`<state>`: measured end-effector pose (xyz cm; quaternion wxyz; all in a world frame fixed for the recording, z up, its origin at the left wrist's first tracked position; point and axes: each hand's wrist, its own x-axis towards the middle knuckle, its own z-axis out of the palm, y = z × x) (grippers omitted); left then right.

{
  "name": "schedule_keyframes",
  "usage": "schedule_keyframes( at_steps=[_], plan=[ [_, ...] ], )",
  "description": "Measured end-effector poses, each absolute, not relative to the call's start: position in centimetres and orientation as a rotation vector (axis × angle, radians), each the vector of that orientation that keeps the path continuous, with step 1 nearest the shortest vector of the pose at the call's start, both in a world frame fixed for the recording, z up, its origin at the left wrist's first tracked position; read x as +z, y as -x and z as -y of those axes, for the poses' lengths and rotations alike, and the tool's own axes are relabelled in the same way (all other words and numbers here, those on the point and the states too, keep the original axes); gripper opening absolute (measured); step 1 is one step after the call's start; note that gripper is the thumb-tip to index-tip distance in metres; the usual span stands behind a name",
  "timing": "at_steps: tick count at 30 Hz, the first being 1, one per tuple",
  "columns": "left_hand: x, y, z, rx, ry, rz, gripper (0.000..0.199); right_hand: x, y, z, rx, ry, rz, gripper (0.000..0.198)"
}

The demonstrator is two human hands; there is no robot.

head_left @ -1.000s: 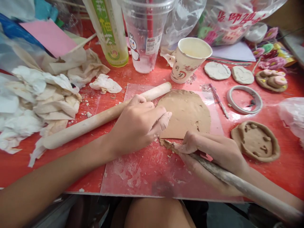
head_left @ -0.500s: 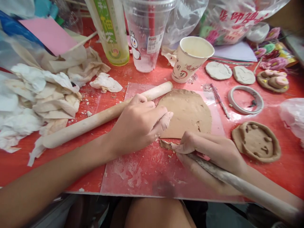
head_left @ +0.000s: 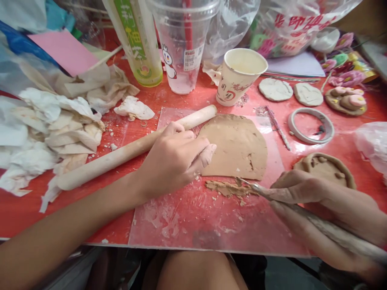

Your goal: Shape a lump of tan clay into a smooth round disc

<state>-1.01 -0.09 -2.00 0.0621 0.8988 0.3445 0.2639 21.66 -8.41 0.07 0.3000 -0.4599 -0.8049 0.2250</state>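
Note:
A flat slab of brown clay lies on a clear plastic sheet, its near edge cut straight. My left hand is curled at the slab's left side, partly over a wooden rolling pin; whether anything is inside its fingers is hidden. In my right hand is a clay tool with a thin metal tip and a long clay-smeared handle. The tip is at the right part of a ragged clay strip, which lies apart from the slab's near edge.
Crumpled tissues pile up at left. Behind stand a tall bottle, a clear plastic cup and a paper cup. At right are a tape roll, a round clay dish and several small clay pieces.
My right hand has moved right with the clay tool, uncovering the strip along the slab's near edge. My left hand has stayed almost in place.

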Motion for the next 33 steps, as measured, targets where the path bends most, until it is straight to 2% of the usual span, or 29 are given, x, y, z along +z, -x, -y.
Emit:
schedule_keyframes(
  at_steps=[3, 8, 14, 22, 26, 33],
  plan=[
    [-2.0, 1.1, 0.4, 0.809, -2.733, -1.038, 0.033, -1.0, -22.5, 9.2, 0.501, 1.124, 2.277, 0.011],
    [-1.9, 1.3, 1.2, 0.825, -2.804, -0.938, 0.028, -2.2, -22.7, 10.5, 0.442, 1.025, 2.388, 0.021],
    [-2.2, 1.5, 1.2, 0.825, -2.813, -0.921, 0.025, -1.4, -22.3, 10.5, 0.286, 0.896, 2.451, 0.016],
    [-2.0, 1.5, 1.2, 0.786, -2.837, -0.905, 0.024, -2.2, -24.1, 11.2, 0.552, 0.906, 2.319, 0.016],
    [-2.1, 1.4, 1.3, 0.77, -2.864, -0.904, 0.026, -2.4, -24.4, 11.0, 0.575, 1.04, 2.281, 0.017],
    [-1.9, 1.4, 1.3, 0.748, -2.908, -0.872, 0.024, -2.1, -23.7, 11.0, 0.527, 0.956, 2.324, 0.018]
  ],
)
